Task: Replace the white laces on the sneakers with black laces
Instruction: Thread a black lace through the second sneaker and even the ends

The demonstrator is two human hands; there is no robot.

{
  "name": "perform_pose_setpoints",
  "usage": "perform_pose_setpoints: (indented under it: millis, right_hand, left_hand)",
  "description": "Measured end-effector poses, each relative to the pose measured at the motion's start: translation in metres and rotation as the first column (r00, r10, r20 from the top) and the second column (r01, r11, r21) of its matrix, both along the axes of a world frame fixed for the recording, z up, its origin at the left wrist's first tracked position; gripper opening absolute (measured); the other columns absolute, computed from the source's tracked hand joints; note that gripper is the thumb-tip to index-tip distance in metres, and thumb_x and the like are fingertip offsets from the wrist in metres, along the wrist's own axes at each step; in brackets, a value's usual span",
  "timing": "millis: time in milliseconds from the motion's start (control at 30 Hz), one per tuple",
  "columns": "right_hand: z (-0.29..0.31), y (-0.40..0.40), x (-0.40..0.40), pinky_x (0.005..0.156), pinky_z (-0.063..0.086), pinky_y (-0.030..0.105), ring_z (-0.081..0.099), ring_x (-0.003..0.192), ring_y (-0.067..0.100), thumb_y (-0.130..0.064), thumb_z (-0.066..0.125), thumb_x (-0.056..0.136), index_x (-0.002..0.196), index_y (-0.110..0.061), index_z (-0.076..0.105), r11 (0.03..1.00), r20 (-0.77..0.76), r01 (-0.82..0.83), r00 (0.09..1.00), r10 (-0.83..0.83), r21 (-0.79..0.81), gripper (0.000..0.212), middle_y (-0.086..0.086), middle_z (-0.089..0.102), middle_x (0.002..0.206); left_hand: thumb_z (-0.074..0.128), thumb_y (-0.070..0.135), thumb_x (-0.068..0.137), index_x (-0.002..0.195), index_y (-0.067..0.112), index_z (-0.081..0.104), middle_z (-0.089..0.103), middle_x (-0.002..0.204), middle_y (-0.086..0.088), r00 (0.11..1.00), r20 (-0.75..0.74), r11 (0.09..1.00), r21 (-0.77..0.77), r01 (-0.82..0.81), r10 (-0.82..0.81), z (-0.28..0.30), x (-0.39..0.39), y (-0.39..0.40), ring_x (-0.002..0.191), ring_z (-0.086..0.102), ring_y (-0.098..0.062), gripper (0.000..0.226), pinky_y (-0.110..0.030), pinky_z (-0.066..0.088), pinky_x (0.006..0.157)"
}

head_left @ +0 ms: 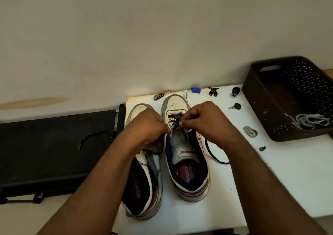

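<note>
Two sneakers on a white table (189, 216). Left hand (150, 126) and right hand (203, 121) pinch a black lace (211, 153) over the right sneaker (187, 162); left sneaker (144, 184) beside it. White laces (311, 120) lie in a brown basket (270, 108).

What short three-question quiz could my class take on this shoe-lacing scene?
1. True or false: both hands work at the right white sneaker.
2. What lies in the dark brown perforated plastic basket?
A. a key
B. pale grey laces
C. a sneaker
3. What colour is the lace trailing on the white table beside that sneaker?

Key: 1 true; 2 B, pale grey laces; 3 black, the black lace.
</note>
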State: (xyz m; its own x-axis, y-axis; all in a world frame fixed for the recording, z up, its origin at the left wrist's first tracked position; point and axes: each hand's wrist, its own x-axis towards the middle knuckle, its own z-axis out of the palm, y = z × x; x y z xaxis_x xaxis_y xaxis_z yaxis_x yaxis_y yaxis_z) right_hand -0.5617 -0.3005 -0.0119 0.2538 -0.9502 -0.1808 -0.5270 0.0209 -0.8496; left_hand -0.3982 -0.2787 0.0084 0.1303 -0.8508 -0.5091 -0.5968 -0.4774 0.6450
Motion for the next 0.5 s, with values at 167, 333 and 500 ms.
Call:
perform_pose_setpoints:
  millis: [167, 333, 500]
  right_hand:
    - [-0.003, 0.001, 0.011, 0.074, 0.052, 0.022, 0.063, 0.077, 0.003, -0.013, 0.075, 0.078, 0.082, -0.017, 0.079, 0.997, -0.066, -0.081, 0.995, 0.080, -0.012, 0.007, -0.006, 0.072, 0.080]
    - [-0.003, 0.002, 0.014, 0.064, 0.042, 0.010, 0.059, 0.075, 0.003, -0.017, 0.072, 0.081, 0.088, -0.017, 0.078, 0.994, -0.187, -0.092, 0.979, 0.080, -0.054, 0.009, -0.004, 0.072, 0.086]
    - [-0.005, 0.000, 0.011, 0.061, 0.036, 0.006, 0.054, 0.072, -0.002, -0.019, 0.072, 0.082, 0.090, -0.018, 0.077, 0.994, -0.205, -0.088, 0.976, 0.074, -0.058, 0.010, -0.005, 0.071, 0.089]
  left_hand:
    - [0.066, 0.001, 0.088, 0.075, 0.005, 0.069, 0.064, 0.064, -0.007, 0.981, -0.137, 0.991, 0.018, -0.136, 0.137, -0.005, -0.001, 0.000, 0.038, 0.055, -0.006, 0.014, -0.014, 0.040, 0.035]
    - [0.062, 0.000, 0.090, 0.081, 0.000, 0.067, 0.060, 0.059, -0.008, 0.950, -0.224, 0.976, 0.041, -0.215, 0.219, -0.005, -0.004, -0.001, 0.030, 0.050, -0.002, 0.011, -0.015, 0.040, 0.034]
    - [0.061, -0.002, 0.091, 0.082, -0.002, 0.066, 0.060, 0.060, -0.009, 0.934, -0.253, 0.968, 0.043, -0.248, 0.251, -0.004, -0.004, -0.002, 0.031, 0.052, -0.003, 0.010, -0.016, 0.042, 0.034]
